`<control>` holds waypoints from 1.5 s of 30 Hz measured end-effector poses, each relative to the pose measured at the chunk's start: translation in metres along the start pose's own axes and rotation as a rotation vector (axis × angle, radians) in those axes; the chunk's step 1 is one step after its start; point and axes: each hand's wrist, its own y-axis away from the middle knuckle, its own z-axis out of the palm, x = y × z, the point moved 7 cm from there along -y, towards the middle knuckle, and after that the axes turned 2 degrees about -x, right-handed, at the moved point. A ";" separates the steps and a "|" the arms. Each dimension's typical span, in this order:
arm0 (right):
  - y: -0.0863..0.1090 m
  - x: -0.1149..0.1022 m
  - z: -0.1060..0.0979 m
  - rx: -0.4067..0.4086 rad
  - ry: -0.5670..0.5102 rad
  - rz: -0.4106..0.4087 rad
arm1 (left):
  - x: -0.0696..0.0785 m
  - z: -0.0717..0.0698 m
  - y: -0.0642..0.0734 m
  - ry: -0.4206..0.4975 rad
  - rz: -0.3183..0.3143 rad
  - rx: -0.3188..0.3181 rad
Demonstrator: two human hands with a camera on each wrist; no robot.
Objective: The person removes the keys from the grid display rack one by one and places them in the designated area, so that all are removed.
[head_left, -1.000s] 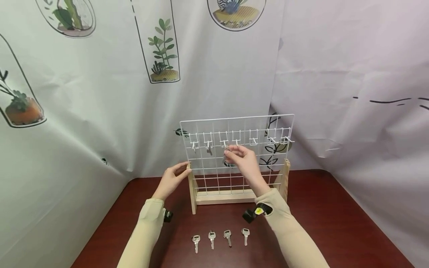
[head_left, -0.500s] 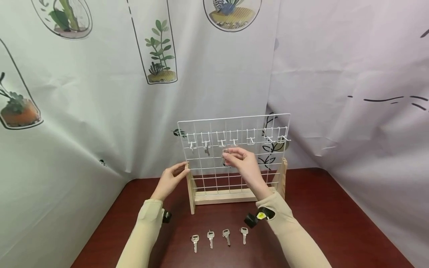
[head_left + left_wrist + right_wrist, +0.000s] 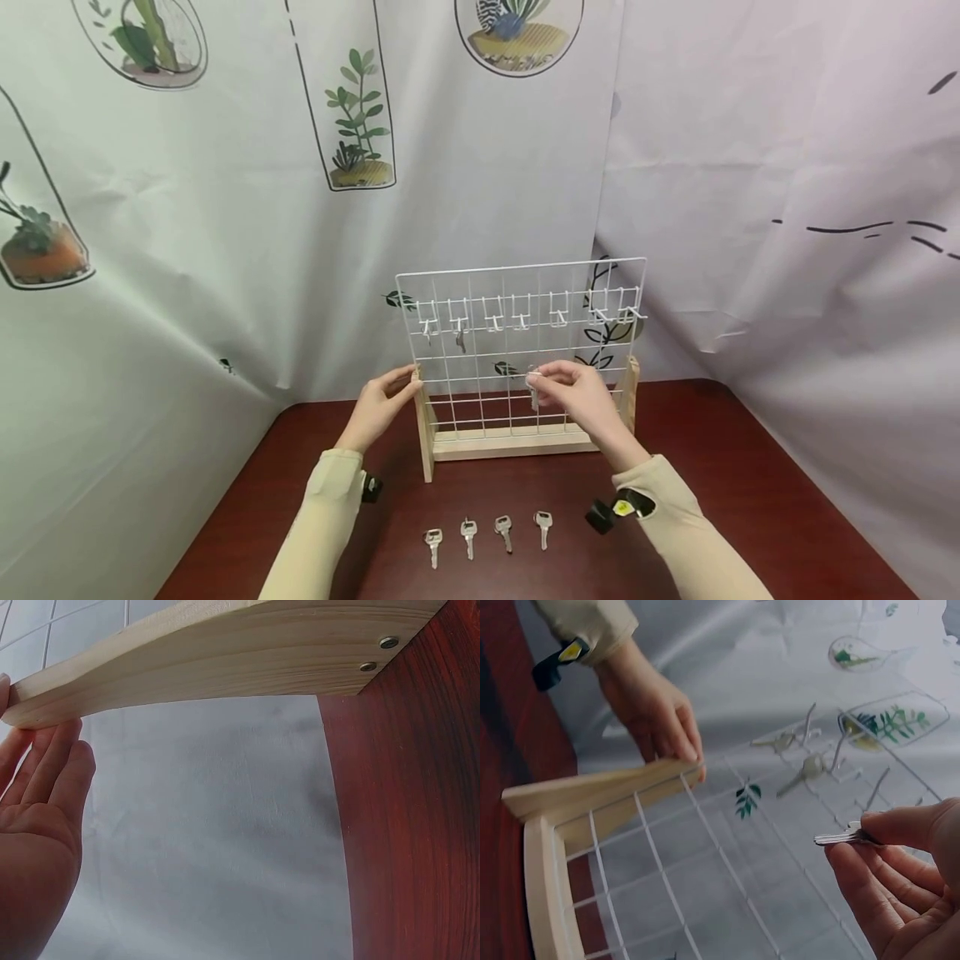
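Note:
My right hand point(image 3: 583, 402) pinches a silver key point(image 3: 838, 838) between thumb and forefinger, in front of the white wire grid and below its row of hooks. In the head view the key's blade points down under the fingertips. My left hand point(image 3: 381, 407) grips the top of the left wooden post point(image 3: 423, 433) of the rack, thumb on one side and fingers on the other. Two keys hang on the leftmost hooks: one key point(image 3: 780, 742) at the end and another key point(image 3: 811, 769) beside it. The hooks point(image 3: 521, 322) further right carry no key.
Several keys lie in a row on the dark red table point(image 3: 712, 500) before the rack, from the left key point(image 3: 433, 546) to the right key point(image 3: 543, 529). A wooden crossbar point(image 3: 510, 446) joins the posts. A printed white curtain point(image 3: 480, 167) stands behind.
My right hand has come away from the third hook and moved down and to the right, with the key still in its fingers. My left hand stays on the post.

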 end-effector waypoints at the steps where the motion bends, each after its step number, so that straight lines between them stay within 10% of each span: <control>1: 0.001 0.003 -0.002 -0.006 0.002 0.012 | -0.001 0.000 0.000 0.003 -0.002 0.002; 18: 0.022 0.048 -0.028 -0.017 0.067 0.111 | 0.036 -0.002 0.010 0.004 -0.023 -0.024; 30: 0.037 0.080 -0.036 -0.021 0.070 0.156 | -0.006 0.002 -0.004 0.027 -0.014 -0.004; 45: 0.066 0.126 -0.025 -0.164 0.109 0.221 | -0.003 0.002 -0.003 0.007 0.015 0.022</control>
